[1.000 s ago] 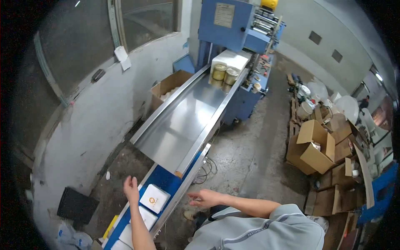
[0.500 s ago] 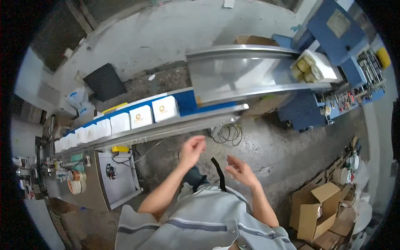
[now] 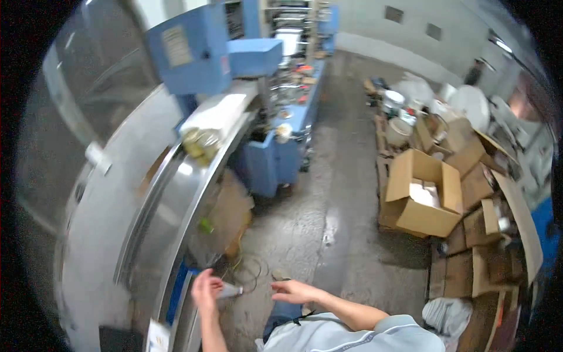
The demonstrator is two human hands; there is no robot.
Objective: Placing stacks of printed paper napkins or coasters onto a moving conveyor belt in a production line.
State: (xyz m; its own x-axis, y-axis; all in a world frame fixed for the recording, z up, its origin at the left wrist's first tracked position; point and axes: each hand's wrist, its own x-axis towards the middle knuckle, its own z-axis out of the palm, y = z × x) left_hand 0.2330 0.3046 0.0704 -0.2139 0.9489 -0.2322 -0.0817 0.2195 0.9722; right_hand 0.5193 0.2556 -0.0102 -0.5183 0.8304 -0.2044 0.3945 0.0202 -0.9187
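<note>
My left hand (image 3: 206, 290) is raised beside the end of the blue conveyor belt (image 3: 178, 293), its fingers loosely bent and holding nothing I can see. To its right, my right hand (image 3: 295, 291) hovers over the floor in front of my body, fingers stretched out and empty. A white packet (image 3: 158, 337) with a small printed mark lies on the belt at the lower edge, nearer my left forearm. Above the belt's end runs a shiny metal chute (image 3: 167, 202), and on its far part rests a white stack with yellowish rolls (image 3: 201, 145) at its near end.
A large blue machine (image 3: 190, 50) stands at the far left. On the right, an opened cardboard box (image 3: 425, 193) with white items inside sits among more cartons, buckets (image 3: 399, 131) and a grey cloth bundle (image 3: 447, 317). Coiled cable (image 3: 251, 271) lies on the floor (image 3: 337, 176).
My view has swung to the right, bringing the machine, the aisle and the cartons toward the middle. Most of the row of packets has left view. Both hands stay raised and empty.
</note>
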